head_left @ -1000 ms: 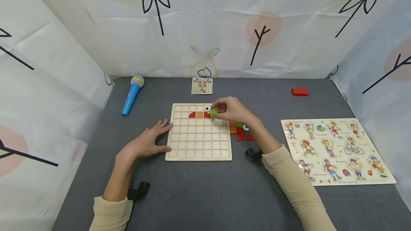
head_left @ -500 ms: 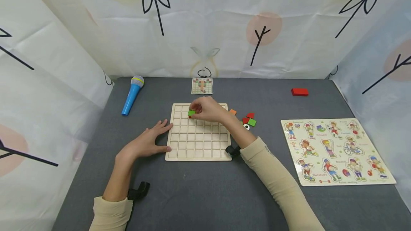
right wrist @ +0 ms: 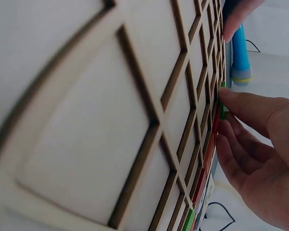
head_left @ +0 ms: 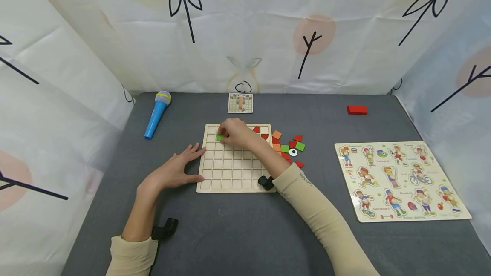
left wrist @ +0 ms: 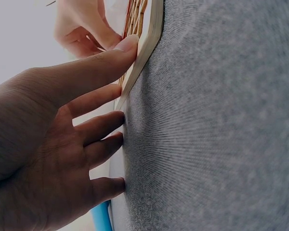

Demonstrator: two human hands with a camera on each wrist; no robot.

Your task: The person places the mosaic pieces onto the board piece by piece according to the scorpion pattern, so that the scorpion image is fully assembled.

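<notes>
A wooden grid board [head_left: 232, 173] lies on the dark table. My right hand [head_left: 237, 133] is over its upper left part, pinching a green square tile [head_left: 220, 137] between thumb and fingers, as the right wrist view shows with the tile [right wrist: 222, 112] low against the grid. Red tiles [head_left: 256, 129] sit in cells near the board's top right; others are hidden behind the hand. My left hand [head_left: 174, 169] has its fingers spread, thumb and index finger touching the board's left edge. In the left wrist view the thumb [left wrist: 127, 44] presses on the board's side.
Several loose red, orange and green tiles [head_left: 284, 148] and a white ring-like eye piece [head_left: 293, 152] lie right of the board. A small pattern card [head_left: 240, 103] lies behind it. Around stand a blue toy microphone [head_left: 155, 119], a red block [head_left: 357, 110] and a picture puzzle board [head_left: 402, 182].
My right hand has moved left across the upper board, carrying the green tile from the right part to the upper left. The left hand has stayed at the board's edge.
</notes>
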